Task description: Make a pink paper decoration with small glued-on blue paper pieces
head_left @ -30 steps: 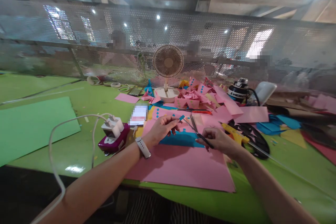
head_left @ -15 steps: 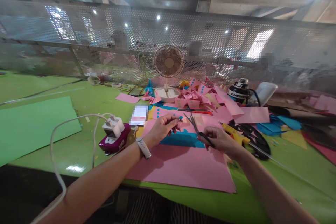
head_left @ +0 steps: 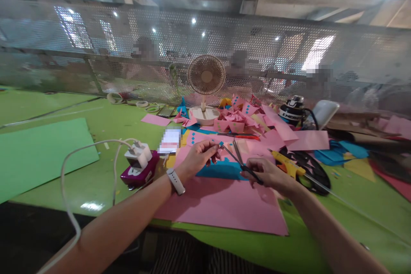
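My left hand (head_left: pixel 199 156), with a white watch at the wrist, pinches a tiny blue paper scrap (head_left: pixel 221 143) between its fingertips. My right hand (head_left: pixel 268 172) grips black-handled scissors (head_left: pixel 239 158), blades parted and pointing at the scrap. Both hands hover over a blue paper sheet (head_left: pixel 222 170) that lies on a large pink sheet (head_left: pixel 224 205).
A small desk fan (head_left: pixel 206 86) stands behind a heap of folded pink papers (head_left: pixel 244 116). A purple power strip with white plugs (head_left: pixel 139 165) sits left, a yellow glue gun (head_left: pixel 287 165) right. A green sheet (head_left: pixel 38 154) lies far left. People sit beyond a mesh screen (head_left: pixel 205 51).
The scissor blades have swung and opened again beside the scrap. My left hand has stayed nearly in place, pinching the blue piece.
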Demonstrator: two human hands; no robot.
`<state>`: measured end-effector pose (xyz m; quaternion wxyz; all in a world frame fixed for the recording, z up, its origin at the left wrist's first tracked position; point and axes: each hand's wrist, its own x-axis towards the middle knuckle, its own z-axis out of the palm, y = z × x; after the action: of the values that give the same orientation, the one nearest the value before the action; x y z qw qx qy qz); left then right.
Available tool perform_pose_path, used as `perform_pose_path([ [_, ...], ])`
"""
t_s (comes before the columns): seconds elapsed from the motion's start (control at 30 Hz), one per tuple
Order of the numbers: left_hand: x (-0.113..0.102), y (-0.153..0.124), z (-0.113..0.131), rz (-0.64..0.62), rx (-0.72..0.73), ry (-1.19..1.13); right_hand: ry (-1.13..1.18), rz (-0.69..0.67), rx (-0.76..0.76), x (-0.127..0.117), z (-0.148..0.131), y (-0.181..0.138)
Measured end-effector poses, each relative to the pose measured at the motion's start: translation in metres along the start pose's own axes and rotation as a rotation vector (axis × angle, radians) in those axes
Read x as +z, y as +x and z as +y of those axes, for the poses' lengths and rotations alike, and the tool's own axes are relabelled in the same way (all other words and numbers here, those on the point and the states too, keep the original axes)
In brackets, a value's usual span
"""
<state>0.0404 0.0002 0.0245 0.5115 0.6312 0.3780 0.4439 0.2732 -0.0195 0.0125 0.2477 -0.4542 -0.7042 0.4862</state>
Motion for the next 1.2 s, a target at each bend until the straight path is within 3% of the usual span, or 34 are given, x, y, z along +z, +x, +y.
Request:
perform_pose_path([
  [1.2,-0.0022,0.0000,-0.0024,-0.052,-0.032,0.022,0.057,0.027,-0.023,0.0024,0.0041,0.0036],
])
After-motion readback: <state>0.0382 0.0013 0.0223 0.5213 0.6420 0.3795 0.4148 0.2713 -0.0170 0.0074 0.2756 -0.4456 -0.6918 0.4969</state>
